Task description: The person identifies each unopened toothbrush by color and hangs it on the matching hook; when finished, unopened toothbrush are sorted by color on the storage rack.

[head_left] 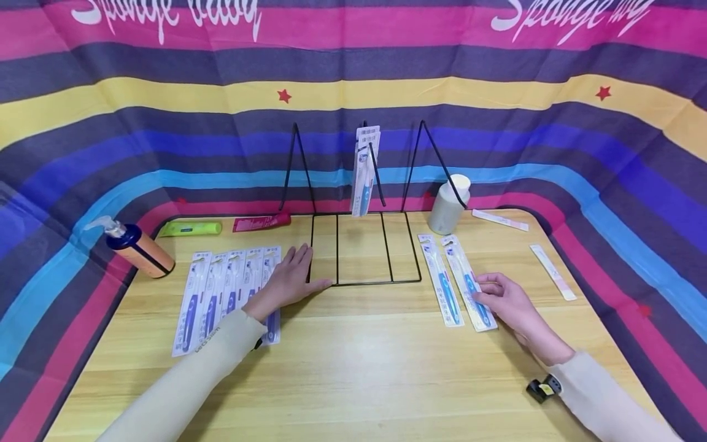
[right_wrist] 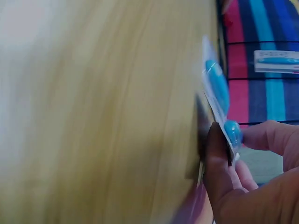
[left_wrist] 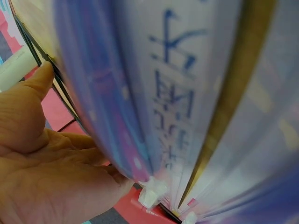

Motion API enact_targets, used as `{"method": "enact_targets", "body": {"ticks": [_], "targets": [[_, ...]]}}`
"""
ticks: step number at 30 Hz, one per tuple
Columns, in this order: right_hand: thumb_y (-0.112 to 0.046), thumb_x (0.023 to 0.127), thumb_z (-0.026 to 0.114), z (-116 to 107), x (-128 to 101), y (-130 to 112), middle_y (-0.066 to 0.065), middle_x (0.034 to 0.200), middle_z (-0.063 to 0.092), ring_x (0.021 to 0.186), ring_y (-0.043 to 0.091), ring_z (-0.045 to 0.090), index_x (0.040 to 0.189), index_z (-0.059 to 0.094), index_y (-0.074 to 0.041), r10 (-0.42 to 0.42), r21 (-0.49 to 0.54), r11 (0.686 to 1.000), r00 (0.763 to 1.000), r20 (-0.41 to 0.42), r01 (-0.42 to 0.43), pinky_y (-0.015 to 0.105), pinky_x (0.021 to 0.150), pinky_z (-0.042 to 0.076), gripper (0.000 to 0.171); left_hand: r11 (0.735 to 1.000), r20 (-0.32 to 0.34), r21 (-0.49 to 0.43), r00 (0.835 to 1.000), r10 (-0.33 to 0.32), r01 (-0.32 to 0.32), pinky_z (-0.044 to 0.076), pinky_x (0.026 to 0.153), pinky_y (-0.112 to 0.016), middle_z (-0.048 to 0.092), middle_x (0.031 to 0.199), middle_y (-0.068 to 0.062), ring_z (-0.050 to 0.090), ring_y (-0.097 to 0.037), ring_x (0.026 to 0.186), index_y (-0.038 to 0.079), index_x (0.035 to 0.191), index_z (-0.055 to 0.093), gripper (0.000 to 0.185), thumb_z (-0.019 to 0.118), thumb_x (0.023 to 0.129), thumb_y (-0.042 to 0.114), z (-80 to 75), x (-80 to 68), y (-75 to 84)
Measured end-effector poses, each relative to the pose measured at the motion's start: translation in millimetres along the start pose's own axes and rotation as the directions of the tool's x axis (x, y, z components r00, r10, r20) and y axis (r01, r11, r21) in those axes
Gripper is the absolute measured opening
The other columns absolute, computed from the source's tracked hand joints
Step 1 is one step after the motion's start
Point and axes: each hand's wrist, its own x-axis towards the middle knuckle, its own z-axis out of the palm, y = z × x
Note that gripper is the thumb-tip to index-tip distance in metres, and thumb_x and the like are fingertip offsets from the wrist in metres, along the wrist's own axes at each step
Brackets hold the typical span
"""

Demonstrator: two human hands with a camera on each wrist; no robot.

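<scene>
My right hand (head_left: 512, 308) pinches a packaged toothbrush (head_left: 459, 265) with a blue handle by its right edge. In the right wrist view, thumb and fingers are on either side of that pack (right_wrist: 229, 133). A second blue toothbrush pack (head_left: 442, 285) lies just left of it. My left hand (head_left: 288, 276) rests with extended fingers at the left side of a black wire rack (head_left: 364, 284). Two more toothbrush packs (head_left: 361, 184), one overlapping the other, hang from the rack's middle prong. Several purple toothbrush packs (head_left: 190, 307) lie beneath and left of my left forearm.
A pump bottle (head_left: 145, 252) leans at the far left. Green (head_left: 190, 229) and red (head_left: 259, 222) tubes lie along the back. Behind the rack's right side stands a white-capped grey bottle (head_left: 446, 209). Two narrow white packets (head_left: 552, 271) (head_left: 499, 219) lie at right. A striped cloth (head_left: 221, 141) walls the table.
</scene>
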Motion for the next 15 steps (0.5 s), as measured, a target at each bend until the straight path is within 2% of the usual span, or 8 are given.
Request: {"method": "enact_targets", "body": {"ticks": [5,8,10,15], "targets": [[-0.008,0.106,0.071,7,-8,-3,0.001,0.124,0.067,0.102,0.009,0.066,0.147,0.055,-0.002,-0.045,0.197,0.979,0.999,0.005,0.044,0.026,0.081,0.059,0.045,1.000,0.000,-0.006,1.000,0.001,-0.001,0.014,0.128,-0.068,0.010,0.178,-0.027,0.004,-0.051,0.163,-0.008,0.170,0.018,0.103,0.066,0.106,0.057,-0.1,-1.4,0.1],[-0.004,0.106,0.070,18,-17,-10,-0.001,0.126,0.067,0.108,0.011,0.066,0.145,0.060,-0.009,-0.094,0.325,0.942,0.995,0.020,0.082,0.025,0.084,0.059,0.041,1.000,0.002,-0.011,1.000,0.007,-0.007,0.013,0.128,-0.068,0.011,0.178,-0.028,0.004,-0.052,0.162,-0.009,0.169,0.018,0.102,0.066,0.106,0.056,0.2,-1.6,0.8],[-0.001,0.106,0.069,27,-22,-16,0.001,0.128,0.067,0.112,0.012,0.065,0.144,0.063,-0.010,-0.133,0.410,0.906,0.990,0.040,0.105,0.025,0.088,0.058,0.040,1.000,0.007,-0.010,1.000,0.002,-0.002,0.013,0.128,-0.067,0.010,0.178,-0.027,0.003,-0.051,0.163,-0.008,0.170,0.017,0.102,0.065,0.106,0.056,0.6,-1.5,0.8],[-0.002,0.107,0.068,53,-30,-32,-0.001,0.134,0.070,0.121,0.012,0.064,0.138,0.069,-0.011,-0.227,0.488,0.854,0.973,0.038,0.180,0.024,0.096,0.055,0.032,1.000,0.012,-0.004,1.000,-0.004,0.005,0.013,0.129,-0.067,0.009,0.178,-0.027,0.003,-0.050,0.163,-0.008,0.170,0.017,0.102,0.064,0.107,0.057,0.3,0.5,0.9]]}}
